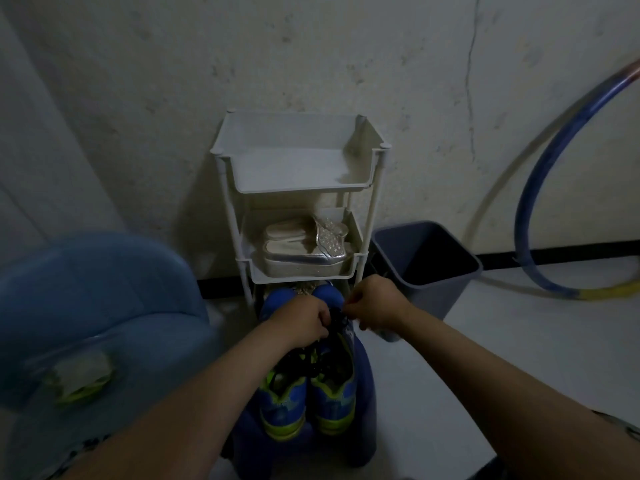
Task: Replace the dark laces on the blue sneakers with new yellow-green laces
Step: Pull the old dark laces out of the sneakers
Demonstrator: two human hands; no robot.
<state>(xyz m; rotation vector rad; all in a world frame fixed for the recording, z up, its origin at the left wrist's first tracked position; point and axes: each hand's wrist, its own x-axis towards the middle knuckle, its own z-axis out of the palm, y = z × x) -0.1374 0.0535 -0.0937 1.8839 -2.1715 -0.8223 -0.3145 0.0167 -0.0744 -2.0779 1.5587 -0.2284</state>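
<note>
So the blue sneakers [282,400] sit side by side on some dark blue surface [363,393] right in front of the person, heels with yellow-green trim facing the camera and toes pointing at the rack. It's hard to say whether that surface is a stool or something else.

Both hands are on the dark laces [311,358], which lie in a loose tangle over the tongues. The left hand [301,320] has its fingers curled in and pinches a bunch of lace over the middle of the pair. The right hand [374,306] is curled too, thumb and fingertips nipping a bit of lace just beside it, up near the toe end of the right-side shoe.

Behind them a white three-tier rack [377,188] stands against the wall, with a pair of silvery shoes [304,251] on the middle shelf. A grey bin [391,258] stands just beside the rack on the right, and a blue hoop [540,202] leans on the wall further along. On the left there's a blurry light-blue seat [86,289] with a pale yellow-green-edged thing [79,375] lying on it, too smeared to identify.
</note>
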